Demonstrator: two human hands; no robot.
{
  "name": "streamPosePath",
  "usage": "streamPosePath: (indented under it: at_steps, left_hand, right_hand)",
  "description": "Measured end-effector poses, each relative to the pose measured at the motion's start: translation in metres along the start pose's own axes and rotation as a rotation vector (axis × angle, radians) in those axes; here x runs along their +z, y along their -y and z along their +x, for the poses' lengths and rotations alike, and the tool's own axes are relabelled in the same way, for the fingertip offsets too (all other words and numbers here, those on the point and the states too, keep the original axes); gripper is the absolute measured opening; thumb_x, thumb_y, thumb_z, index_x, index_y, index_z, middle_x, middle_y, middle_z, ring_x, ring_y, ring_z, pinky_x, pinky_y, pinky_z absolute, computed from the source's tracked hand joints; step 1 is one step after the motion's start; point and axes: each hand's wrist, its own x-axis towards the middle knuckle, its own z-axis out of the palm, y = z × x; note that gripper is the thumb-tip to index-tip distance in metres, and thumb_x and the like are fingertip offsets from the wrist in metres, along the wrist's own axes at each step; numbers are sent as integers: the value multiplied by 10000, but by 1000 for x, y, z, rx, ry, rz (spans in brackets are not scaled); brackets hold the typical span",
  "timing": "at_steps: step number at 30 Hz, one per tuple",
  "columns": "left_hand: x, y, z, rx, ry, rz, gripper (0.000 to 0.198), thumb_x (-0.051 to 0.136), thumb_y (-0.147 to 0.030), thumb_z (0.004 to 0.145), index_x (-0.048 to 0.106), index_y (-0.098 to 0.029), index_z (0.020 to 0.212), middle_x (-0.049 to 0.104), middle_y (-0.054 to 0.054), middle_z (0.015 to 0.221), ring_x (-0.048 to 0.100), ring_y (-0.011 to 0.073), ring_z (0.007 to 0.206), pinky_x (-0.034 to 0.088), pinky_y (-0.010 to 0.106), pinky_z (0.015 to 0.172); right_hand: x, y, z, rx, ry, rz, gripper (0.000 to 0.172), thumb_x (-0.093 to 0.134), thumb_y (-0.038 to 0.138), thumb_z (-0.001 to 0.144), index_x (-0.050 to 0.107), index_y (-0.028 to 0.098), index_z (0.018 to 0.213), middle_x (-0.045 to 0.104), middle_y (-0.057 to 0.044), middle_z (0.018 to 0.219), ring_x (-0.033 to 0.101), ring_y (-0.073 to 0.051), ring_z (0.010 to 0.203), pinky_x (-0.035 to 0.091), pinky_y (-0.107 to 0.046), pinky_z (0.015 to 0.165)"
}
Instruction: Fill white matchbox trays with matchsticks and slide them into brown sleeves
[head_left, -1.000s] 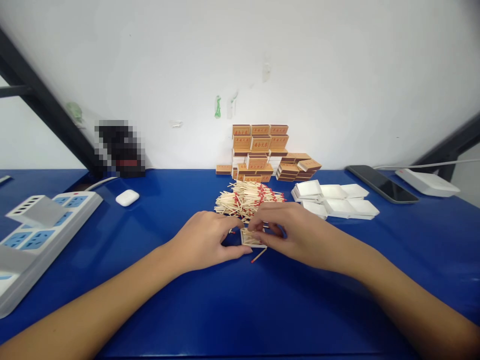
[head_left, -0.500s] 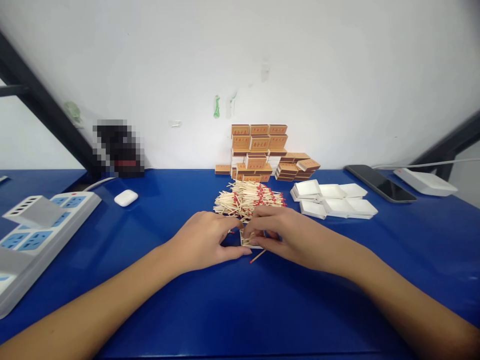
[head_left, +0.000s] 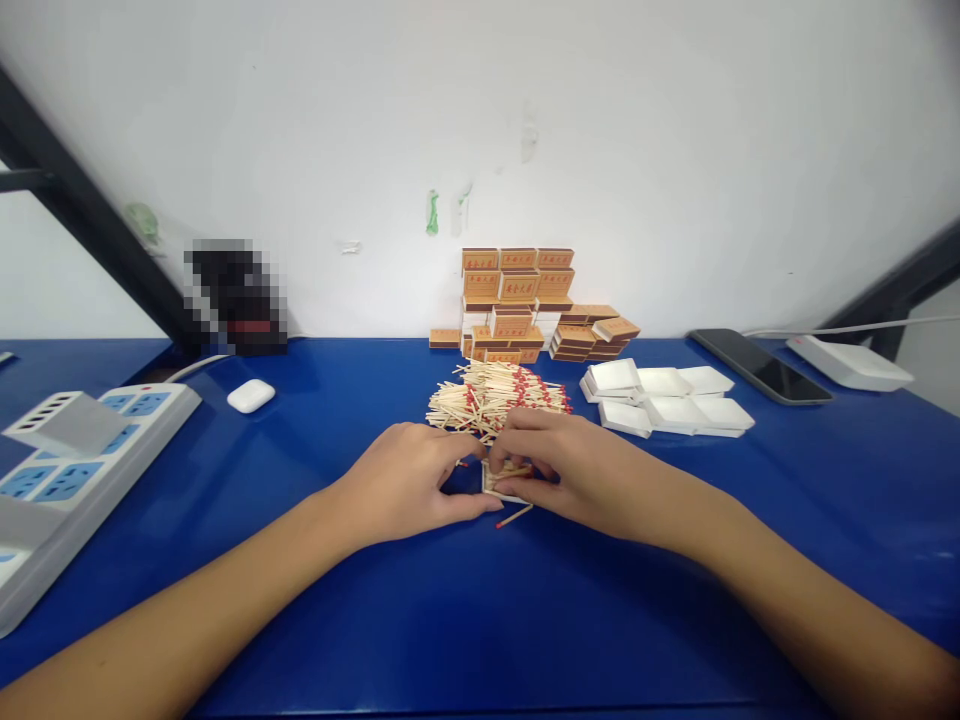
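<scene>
Left hand (head_left: 412, 480) holds tray (head_left: 489, 487) | right hand (head_left: 581, 468) narrow, contents unclear | matchboxes (head_left: 517, 287): "安全火柴"

And there's the pale wall (head_left: 675, 150), spanning the whole back, green scraps (head_left: 432, 213) stuck to it! Below, a glossy blue table (head_left: 480, 620) catches soft light; a dark bar (head_left: 90, 215) slants down left, a second bar (head_left: 922, 280) right.

Soft light brightens the wall (head_left: 360, 130) (the table (head_left: 480, 630) shows faint sheen)
</scene>
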Motion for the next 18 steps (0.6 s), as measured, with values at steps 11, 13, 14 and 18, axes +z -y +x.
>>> streamPosePath:
  at_steps: [11,13,14,18]
  left_hand:
    - [-3,-1,1,-3,67,-40,271,741,-454,883,689,-201,962,571,-62,607,505,115,511,295,258,525]
    - [-2,-1,1,-7,82,-55,260,727,-455,889,688,-198,914,562,-60,597,495,113,505,291,261,523]
    - [-2,-1,0,-19,86,-63,258,723,-454,890,689,-198,902,556,-60,591,492,113,505,289,262,523]
    - [0,-2,0,-73,66,-81,270,733,-466,869,698,-203,921,550,-62,584,498,121,523,283,267,532]
  right_hand:
    - [3,3,3,25,19,-1,113,631,203,990,730,197,937,609,-38,954,580,-141,767,424,-275,666]
    - [3,3,2,27,8,1,106,632,202,986,729,200,944,611,-37,956,579,-139,755,427,-276,660]
    - [3,3,2,23,1,4,104,632,195,983,727,200,943,613,-38,958,580,-139,756,431,-276,662]
    - [4,2,2,19,-17,10,95,641,184,974,712,196,912,617,-38,960,590,-136,765,441,-271,670]
